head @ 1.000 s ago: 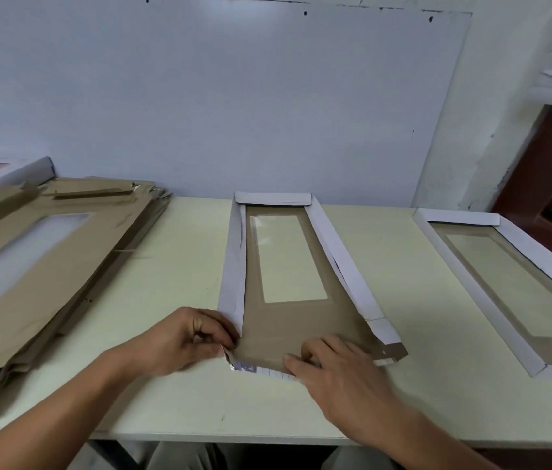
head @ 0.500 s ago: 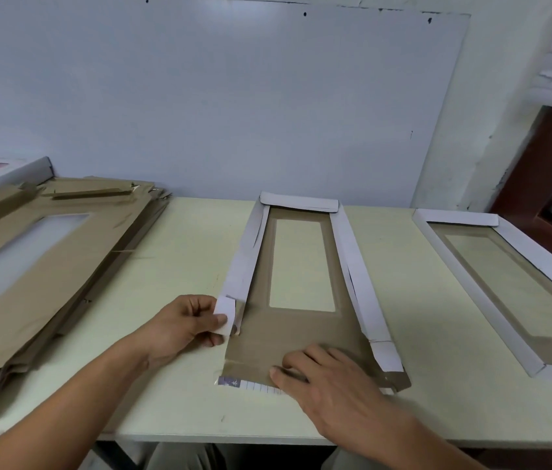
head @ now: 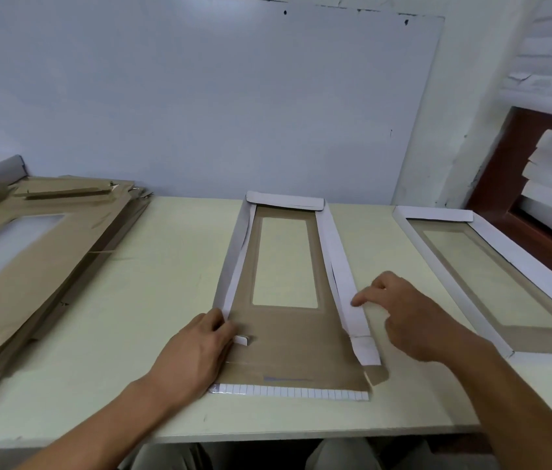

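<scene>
A folded windowed lid (head: 522, 259) is seen at the right of the surface (head: 166, 283), its white walls raised around a brown panel; a stack of flat blanks (head: 30, 266) is piled at the left; between them, a cardboard blank (head: 294, 344) is laid flat. Its near left corner is covered by the left hand (head: 193, 354), fingers (head: 223, 329) bent over a small white tab (head: 242, 340); whether it is pinched cannot be told. The right flap (head: 339, 266) is touched by the forefinger of the right hand (head: 413, 317), loosely curled, nothing gripped.
</scene>
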A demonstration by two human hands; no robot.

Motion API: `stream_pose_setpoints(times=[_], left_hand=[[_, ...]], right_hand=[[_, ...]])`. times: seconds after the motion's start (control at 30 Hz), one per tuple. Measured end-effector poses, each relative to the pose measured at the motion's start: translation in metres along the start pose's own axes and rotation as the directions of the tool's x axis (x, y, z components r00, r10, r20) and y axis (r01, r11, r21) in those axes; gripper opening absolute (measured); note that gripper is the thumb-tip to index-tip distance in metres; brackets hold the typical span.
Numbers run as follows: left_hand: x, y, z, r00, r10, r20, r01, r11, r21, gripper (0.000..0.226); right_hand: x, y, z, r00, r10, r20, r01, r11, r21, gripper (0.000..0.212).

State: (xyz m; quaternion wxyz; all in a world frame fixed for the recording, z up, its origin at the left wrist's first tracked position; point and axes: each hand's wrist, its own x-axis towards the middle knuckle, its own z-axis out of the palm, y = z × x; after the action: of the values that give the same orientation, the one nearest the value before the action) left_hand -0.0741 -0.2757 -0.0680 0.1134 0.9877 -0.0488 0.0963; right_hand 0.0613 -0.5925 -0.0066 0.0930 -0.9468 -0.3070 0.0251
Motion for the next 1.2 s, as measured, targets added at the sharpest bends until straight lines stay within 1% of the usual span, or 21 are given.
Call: stream_pose_setpoints(times=[0.03,0.07,0.1,0.17,0.27,0.33,0.37,0.4,0.43,0.47,0.57,0.63,0.67,0.73,0.77,0.87,0.9,0.93,1.07,1.13,1.2], left_hand=[[0.0,0.001,-0.001,1.0,-0.002,0.005,0.002,1.0,0.002,0.026],[0.0,0.002,-0.001,1.0,-0.002,0.004,0.002,1.0,0.002,0.026],[0.0,0.003,-0.002,1.0,-0.009,0.006,0.009,1.0,0.005,0.025],[0.001,0.004,-0.002,1.0,-0.021,0.012,0.021,1.0,0.013,0.025],[0.001,0.006,-0.001,0.999,-0.028,0.02,0.028,0.999,0.034,0.029],[0.0,0.006,-0.002,0.999,-0.029,0.028,0.027,0.999,0.045,0.032],[-0.001,0.007,-0.004,0.999,-0.031,0.039,0.029,0.998,0.048,0.032],[-0.001,0.006,-0.004,0.999,-0.023,0.034,0.021,0.999,0.043,0.032],[-0.002,0.007,-0.004,0.999,-0.018,0.038,0.016,0.999,0.043,0.031],[-0.003,0.008,-0.003,0.999,-0.005,0.036,0.004,0.999,0.041,0.03],[-0.004,0.012,-0.008,0.999,0.014,0.052,-0.016,0.999,0.035,0.017],[-0.004,0.01,-0.01,0.996,0.06,0.065,-0.061,0.998,0.017,0.021],[-0.003,0.006,-0.011,0.992,0.106,0.075,-0.107,0.994,0.014,0.022],[-0.002,0.0,-0.017,0.978,0.184,0.099,-0.182,0.983,-0.024,0.004],[-0.002,-0.002,-0.02,0.968,0.21,0.14,-0.202,0.977,-0.071,0.016],[-0.006,-0.01,-0.032,0.902,0.253,0.35,-0.21,0.965,-0.158,0.073],[-0.009,-0.011,-0.034,0.887,0.257,0.383,-0.211,0.965,-0.158,0.085],[-0.011,-0.01,-0.034,0.883,0.267,0.387,-0.226,0.963,-0.15,0.088],[-0.021,-0.003,-0.03,0.889,0.303,0.342,-0.311,0.95,-0.034,0.063],[-0.022,0.001,-0.03,0.897,0.309,0.317,-0.332,0.943,0.02,0.046],[-0.021,0.004,-0.031,0.915,0.308,0.26,-0.323,0.946,0.019,0.035]], right_hand=[[0.001,0.012,0.001,0.989,0.066,0.13,-0.06,0.997,-0.05,0.077],[0.0,0.02,0.005,0.966,0.093,0.241,-0.084,0.995,-0.049,0.081],[-0.001,0.024,0.01,0.948,0.076,0.309,-0.076,0.997,-0.013,0.081],[-0.004,0.027,0.02,0.941,-0.006,0.338,-0.019,0.997,0.071,0.07],[-0.003,0.028,0.031,0.949,-0.109,0.295,0.068,0.987,0.147,0.044],[0.0,0.028,0.03,0.948,-0.128,0.292,0.063,0.974,0.22,0.012],[0.002,0.028,0.029,0.951,-0.144,0.273,0.08,0.969,0.233,0.012],[0.003,0.029,0.029,0.959,-0.163,0.233,0.104,0.963,0.249,0.03],[0.005,0.03,0.031,0.969,-0.155,0.193,0.101,0.959,0.266,0.041],[0.006,0.029,0.033,0.98,-0.132,0.149,0.084,0.952,0.294,0.042],[0.004,0.018,0.047,0.993,-0.107,0.046,0.088,0.944,0.318,0.027],[0.001,0.012,0.054,0.994,-0.112,0.0,0.106,0.938,0.331,0.017],[-0.001,0.01,0.055,0.994,-0.11,-0.02,0.11,0.936,0.335,0.018],[-0.004,0.011,0.056,0.993,-0.107,-0.042,0.115,0.938,0.328,0.022],[-0.006,0.013,0.056,0.993,-0.106,-0.051,0.117,0.94,0.322,0.022],[-0.011,0.015,0.058,0.989,-0.134,-0.064,0.147,0.939,0.31,0.02],[-0.012,0.016,0.058,0.988,-0.136,-0.076,0.153,0.938,0.312,0.018],[-0.013,0.016,0.058,0.986,-0.134,-0.098,0.158,0.936,0.314,0.016],[-0.013,0.014,0.059,0.961,-0.147,-0.234,0.207,0.945,0.253,0.005],[-0.014,0.011,0.061,0.947,-0.185,-0.264,0.244,0.946,0.214,0.004],[-0.017,0.011,0.061,0.93,-0.251,-0.27,0.302,0.938,0.169,0.006]])
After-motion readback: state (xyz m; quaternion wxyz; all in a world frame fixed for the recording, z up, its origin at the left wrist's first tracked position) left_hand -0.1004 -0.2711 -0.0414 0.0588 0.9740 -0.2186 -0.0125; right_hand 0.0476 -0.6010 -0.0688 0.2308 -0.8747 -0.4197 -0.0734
